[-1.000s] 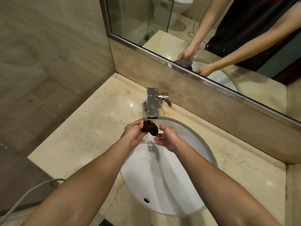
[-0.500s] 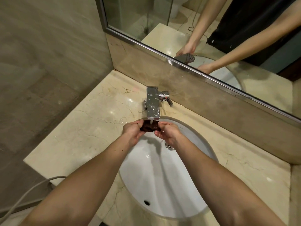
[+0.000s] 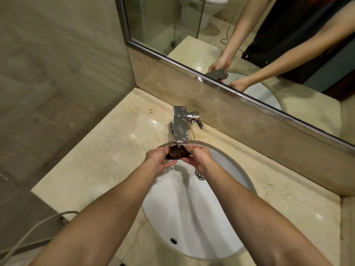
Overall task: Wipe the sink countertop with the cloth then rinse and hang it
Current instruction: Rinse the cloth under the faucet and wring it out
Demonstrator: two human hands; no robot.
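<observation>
Cloth (image 3: 177, 153): dark brown, wet-looking, bunched into a small wad. It is held between the two hands, directly under the spout of the faucet (image 3: 180, 124). A thin stream of water (image 3: 178, 146) runs from the spout onto its top.

Left hand (image 3: 156, 157): fingers curled over the cloth's left end, thumb stretched out beneath it. Gripping.

Right hand (image 3: 199, 157): fingers curled round the cloth's right end, palm turned partly up. Gripping. The two hands sit close together, with only the wad between them.

Below the hands: white oval sink (image 3: 192, 217), set under the countertop. The drain (image 3: 199, 174) shows just beneath the right wrist. A small dark overflow hole (image 3: 173, 240) sits on the basin wall nearest the person, between the forearms.

Just beyond the hands: the faucet is a chrome, rectangular block spotted with droplets. Its lever handle (image 3: 197, 120) sticks out on the right-hand side.

Around the hands: beige marble countertop (image 3: 107, 154) with thin dark veins, glossy, with bright glints to the left of the left hand.

Beyond the faucet: a low marble backsplash (image 3: 249, 120), then a metal-framed mirror (image 3: 163, 25). The mirror shows both arms, the faucet, a dark garment and a toilet.

Far left of the left forearm: a tiled wall (image 3: 57, 73), and a pale hose (image 3: 38, 225) curving below the counter edge.
</observation>
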